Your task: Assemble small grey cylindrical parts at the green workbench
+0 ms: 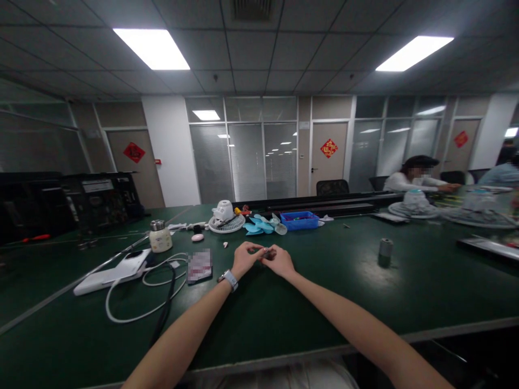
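Over the middle of the green table point(251, 319), my left hand point(245, 258) and my right hand point(280, 261) meet at the fingertips. Between them is a small dark metallic part point(267, 253), mostly covered by the fingers, so its kind does not show. Both hands are closed on it in a pinch. Behind the hands lie light blue fan blades point(259, 224) and a blue plastic basket point(300, 220) with small items inside. A grey metal cylinder point(386, 247) stands upright to the right.
On the left are a bottle point(161, 237), a white power bank point(109, 274), a looped white cable point(121, 321) and a blurred card point(200, 266). A white fan housing point(224, 213) sits at the back. Another person point(413, 175) sits at the far right.
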